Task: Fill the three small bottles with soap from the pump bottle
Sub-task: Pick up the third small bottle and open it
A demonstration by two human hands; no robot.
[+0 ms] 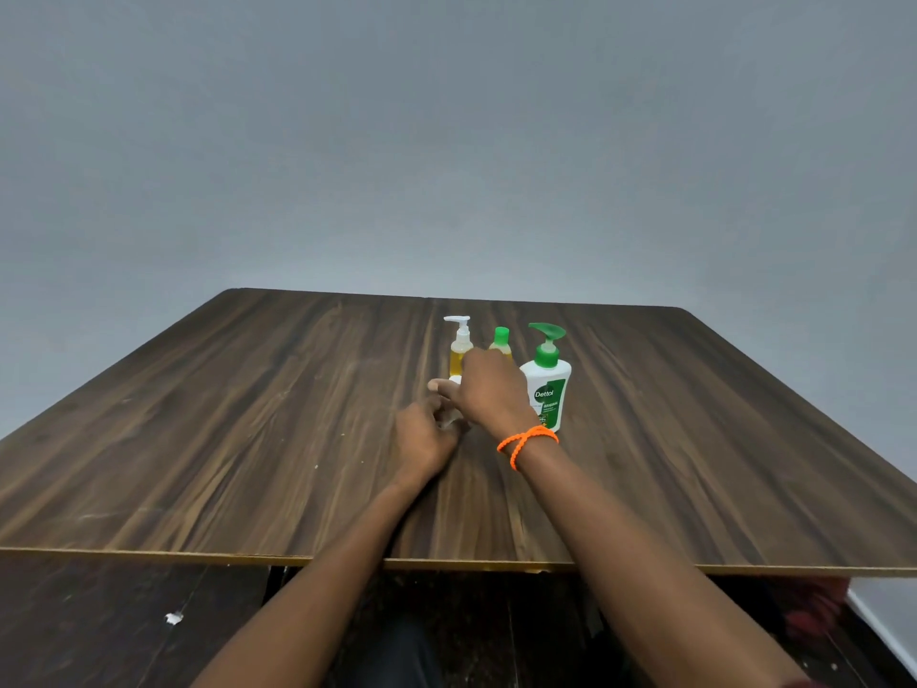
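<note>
White pump bottle (pixel 547 394), 2 small bottles (pixel 460 347) visible; both hands (pixel 489 392) pinch a hidden 3rd.

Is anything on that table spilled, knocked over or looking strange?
Nothing stands out. The Dettol pump bottle, the small white-pump bottle and the small green-capped bottle stand upright on the table, with no spill visible. Both hands hide a third small item, so its state cannot be told.
</note>
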